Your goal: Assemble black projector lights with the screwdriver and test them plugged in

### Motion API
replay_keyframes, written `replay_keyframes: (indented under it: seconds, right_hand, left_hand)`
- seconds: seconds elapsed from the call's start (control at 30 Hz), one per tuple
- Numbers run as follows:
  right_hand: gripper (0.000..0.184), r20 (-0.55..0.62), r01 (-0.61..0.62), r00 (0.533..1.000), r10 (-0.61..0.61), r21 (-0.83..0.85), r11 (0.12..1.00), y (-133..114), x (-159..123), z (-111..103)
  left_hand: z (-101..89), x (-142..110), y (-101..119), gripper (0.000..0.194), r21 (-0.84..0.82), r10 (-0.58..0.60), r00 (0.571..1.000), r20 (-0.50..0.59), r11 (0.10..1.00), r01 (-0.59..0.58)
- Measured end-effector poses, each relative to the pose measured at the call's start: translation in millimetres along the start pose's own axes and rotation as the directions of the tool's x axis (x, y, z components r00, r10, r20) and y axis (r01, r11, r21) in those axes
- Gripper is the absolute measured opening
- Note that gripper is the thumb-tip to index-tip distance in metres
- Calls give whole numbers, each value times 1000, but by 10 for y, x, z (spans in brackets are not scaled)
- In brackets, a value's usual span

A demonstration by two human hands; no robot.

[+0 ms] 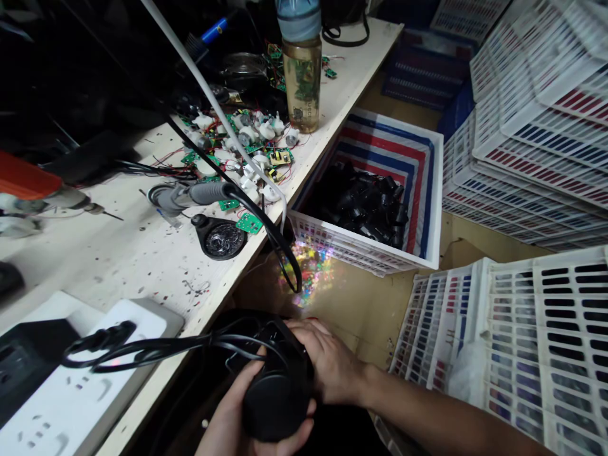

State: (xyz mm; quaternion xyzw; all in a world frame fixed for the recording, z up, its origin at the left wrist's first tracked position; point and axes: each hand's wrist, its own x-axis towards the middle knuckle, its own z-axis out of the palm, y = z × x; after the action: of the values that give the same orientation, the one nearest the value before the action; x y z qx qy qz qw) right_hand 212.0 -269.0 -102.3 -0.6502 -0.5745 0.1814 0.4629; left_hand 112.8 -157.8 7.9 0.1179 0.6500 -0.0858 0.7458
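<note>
Both my hands hold a black round device [278, 396] low in the view, below the edge of the workbench [118, 253]. My left hand [232, 424] cups it from underneath, fingers wrapped round its body. My right hand [332, 364] grips its upper end from the right, fingers closed over it. Thin black wires [199, 345] run from the device's top toward the left. A patch of coloured light [308, 266] glows on the brown floor just beyond it.
The bench carries a soldering iron [190, 195], a black round part [221, 239], small motors and green circuit boards [247, 149], a bottle [303, 69] and white power strips [95, 373]. A white crate [418, 253] holds black parts [365, 202]. Empty crates [532, 354] stack at right.
</note>
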Motion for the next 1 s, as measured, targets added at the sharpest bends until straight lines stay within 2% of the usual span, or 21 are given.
replay_keyframes:
  seconds: [0.13,0.37,0.57,0.73,0.87,1.0]
  right_hand:
    - [63,20,-12,1000,12,-4,1000,-4,0,-8]
    - [63,11,-13,1000,13,5,1000,0,0,-2]
    - [61,21,-45,999,45,8,999,-15,5,-7]
    - [61,16,-48,999,47,11,999,-7,0,-1]
    - [64,20,-47,999,46,16,999,2,-9,5]
    - [61,25,-46,999,45,9,999,-12,-4,-3]
  left_hand:
    - [24,-17,10,17,2,-6,1000,-21,1000,6]
    - [11,-10,9,47,26,18,1000,-10,1000,-18]
    - [18,1,31,38,3,-14,1000,16,1000,14]
    - [1,-3,25,42,18,-10,1000,-2,1000,10]
    - [5,-14,23,33,-1,-44,999,9,999,44]
    - [34,-45,25,25,2,-28,999,33,1000,28]
